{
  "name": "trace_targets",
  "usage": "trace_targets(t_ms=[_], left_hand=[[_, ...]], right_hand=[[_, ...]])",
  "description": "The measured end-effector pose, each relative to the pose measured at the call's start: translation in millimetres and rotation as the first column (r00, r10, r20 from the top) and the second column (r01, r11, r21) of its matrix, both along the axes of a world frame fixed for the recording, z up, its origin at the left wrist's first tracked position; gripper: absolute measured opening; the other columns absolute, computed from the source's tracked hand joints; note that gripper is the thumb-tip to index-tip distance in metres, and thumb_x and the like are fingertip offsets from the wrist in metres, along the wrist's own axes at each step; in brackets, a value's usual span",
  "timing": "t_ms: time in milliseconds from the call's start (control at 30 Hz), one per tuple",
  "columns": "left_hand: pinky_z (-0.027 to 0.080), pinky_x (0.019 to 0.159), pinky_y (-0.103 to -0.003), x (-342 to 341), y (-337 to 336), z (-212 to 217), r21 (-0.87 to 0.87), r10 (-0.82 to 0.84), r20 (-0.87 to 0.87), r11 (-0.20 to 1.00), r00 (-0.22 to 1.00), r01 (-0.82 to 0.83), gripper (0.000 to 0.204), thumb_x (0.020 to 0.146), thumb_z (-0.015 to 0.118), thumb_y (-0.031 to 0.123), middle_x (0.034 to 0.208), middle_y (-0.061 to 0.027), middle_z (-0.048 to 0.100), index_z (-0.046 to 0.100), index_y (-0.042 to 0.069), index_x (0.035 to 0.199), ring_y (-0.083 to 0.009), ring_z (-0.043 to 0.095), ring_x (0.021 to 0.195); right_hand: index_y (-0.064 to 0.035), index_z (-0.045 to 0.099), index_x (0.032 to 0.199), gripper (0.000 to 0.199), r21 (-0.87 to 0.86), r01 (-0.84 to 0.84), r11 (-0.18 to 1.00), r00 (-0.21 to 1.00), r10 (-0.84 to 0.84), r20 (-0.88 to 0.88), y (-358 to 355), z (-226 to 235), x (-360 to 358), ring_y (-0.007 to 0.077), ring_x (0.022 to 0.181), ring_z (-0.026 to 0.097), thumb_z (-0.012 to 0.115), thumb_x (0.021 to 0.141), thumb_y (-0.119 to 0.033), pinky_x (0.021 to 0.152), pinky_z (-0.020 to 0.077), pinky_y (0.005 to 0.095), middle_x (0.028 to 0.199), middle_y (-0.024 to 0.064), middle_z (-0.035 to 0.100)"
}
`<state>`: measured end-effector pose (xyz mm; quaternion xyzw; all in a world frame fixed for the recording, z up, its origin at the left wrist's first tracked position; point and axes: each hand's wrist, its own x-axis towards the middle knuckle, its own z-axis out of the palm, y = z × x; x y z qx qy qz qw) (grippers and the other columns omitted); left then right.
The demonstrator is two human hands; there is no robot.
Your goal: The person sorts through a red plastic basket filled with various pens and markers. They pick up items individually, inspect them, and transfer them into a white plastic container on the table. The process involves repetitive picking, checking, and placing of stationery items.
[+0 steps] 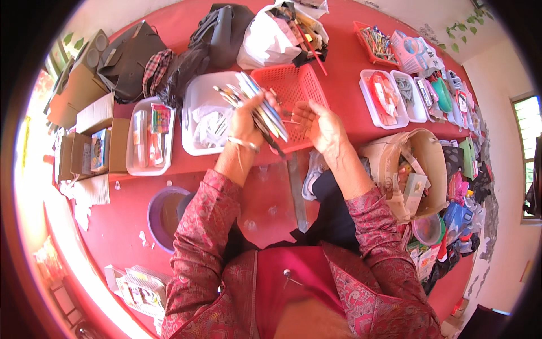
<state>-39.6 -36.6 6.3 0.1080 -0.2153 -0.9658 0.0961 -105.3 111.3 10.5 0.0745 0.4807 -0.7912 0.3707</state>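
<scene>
A thick bundle of pens and pencils (272, 120) is gripped in my left hand (247, 121), its fingers wrapped round the middle. The ends stick out above and below the fist, tilted to the right. My right hand (322, 125) is beside the bundle with its palm turned up and fingers spread, over the right side of a red plastic basket (317, 89). What little lies in the basket is partly hidden by my hands. Left of it, under my left hand, stands a whitish plastic tub (193, 95) with crumpled clear plastic inside.
Farther left are a clear tub (133, 165) of packets and an open cardboard box (118, 148). Bags (223, 28) line the back. At right stand a red basket of pens (379, 46), white trays (370, 101) and a cardboard box (377, 164). A purple bucket (158, 214) sits lower left.
</scene>
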Motion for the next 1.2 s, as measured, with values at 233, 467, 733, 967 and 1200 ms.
trace_targets(t_ms=[233,467,733,967,1200], left_hand=[[0.049,0.068,-0.034,7.0,-37.1,4.0,0.088,0.295,0.156,0.947,0.943,-0.310,0.016,0.073,0.055,-0.001,0.080,-0.0096,0.055,0.048,0.000,0.087,-0.0197,0.055,0.070],[0.048,0.067,-0.031,10.5,-20.4,0.4,-0.015,0.201,0.135,0.980,0.970,-0.201,0.017,0.072,0.056,-0.001,0.076,-0.0083,0.054,0.048,0.000,0.087,-0.0182,0.054,0.068],[0.047,0.066,-0.030,10.2,4.9,0.4,-0.230,0.216,0.146,0.957,0.965,-0.179,0.019,0.073,0.056,0.000,0.075,-0.0075,0.053,0.048,0.002,0.090,-0.0169,0.053,0.069],[0.048,0.056,-0.028,9.4,-13.4,3.8,-0.268,0.131,0.312,0.962,0.941,-0.046,0.010,0.078,0.055,0.007,0.071,-0.0059,0.053,0.050,0.001,0.084,-0.0143,0.052,0.060],[0.049,0.053,-0.028,23.6,0.5,12.0,-0.203,-0.283,0.248,0.920,0.927,0.335,0.015,0.079,0.057,0.011,0.070,-0.0070,0.055,0.052,0.001,0.088,-0.0145,0.054,0.058]], right_hand=[[-0.0024,0.055,0.088,0.020,-0.035,-0.440,0.897,0.897,0.441,0.039,-5.2,-0.6,74.7,0.0156,0.060,0.060,0.050,0.083,-0.021,0.046,0.0470,0.0224,0.074,0.0107,0.060],[0.0029,0.055,0.082,0.019,0.041,-0.476,0.878,0.876,0.478,-0.069,-18.4,-4.9,75.3,0.0156,0.041,0.054,0.047,0.082,-0.015,0.034,0.0400,0.0224,0.063,0.0128,0.059],[0.0025,0.052,0.080,0.016,0.059,-0.393,0.918,0.904,0.374,0.209,-28.0,-23.3,69.3,0.0158,0.040,0.050,0.042,0.074,-0.008,0.033,0.0348,0.0252,0.057,0.0140,0.055],[0.0009,0.056,0.085,0.016,0.264,-0.649,0.714,0.728,0.683,-0.056,-8.9,-10.9,63.6,0.0148,0.047,0.054,0.046,0.076,-0.008,0.037,0.0351,0.0216,0.062,0.0119,0.058],[-0.0073,0.058,0.075,0.034,-0.038,-0.381,0.924,0.917,0.372,-0.143,9.3,-5.9,16.8,0.0088,0.051,0.053,0.056,0.078,-0.041,0.042,0.0365,0.0175,0.064,0.0026,0.057]])
